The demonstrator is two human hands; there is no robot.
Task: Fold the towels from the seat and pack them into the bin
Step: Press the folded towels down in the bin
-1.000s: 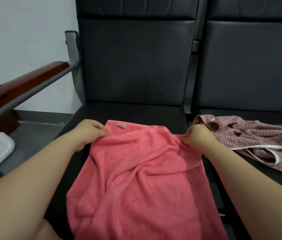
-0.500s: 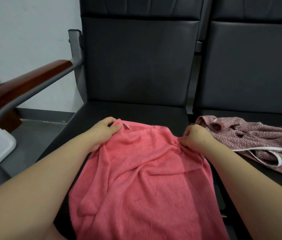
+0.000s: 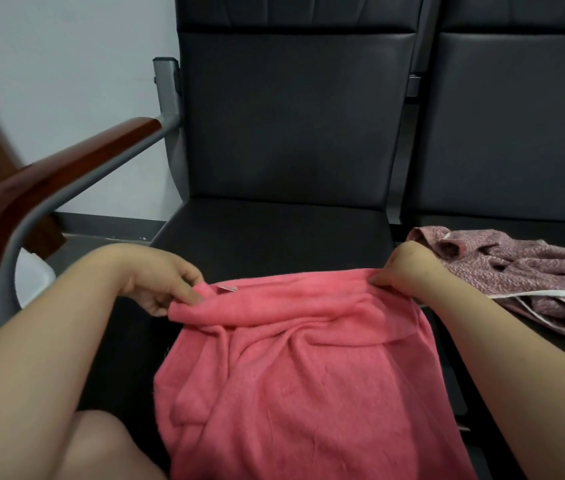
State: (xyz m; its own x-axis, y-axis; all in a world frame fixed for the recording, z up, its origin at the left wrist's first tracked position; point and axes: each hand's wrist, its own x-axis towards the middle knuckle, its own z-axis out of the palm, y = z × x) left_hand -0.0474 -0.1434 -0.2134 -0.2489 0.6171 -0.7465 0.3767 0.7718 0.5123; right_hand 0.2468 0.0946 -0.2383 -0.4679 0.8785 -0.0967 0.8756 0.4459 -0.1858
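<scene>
Left hand [image 3: 163, 282], right hand [image 3: 409, 271] pinching pink towel [image 3: 295, 368] corners

No words, numbers or brands can be read; the small tag [image 3: 227, 288] on the pink towel [image 3: 295, 368] is too small to make out

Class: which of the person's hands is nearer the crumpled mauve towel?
Right. The right hand pinches a corner of the pink towel, just beside the mauve towel; the left hand pinches the opposite corner, farther off.
</scene>
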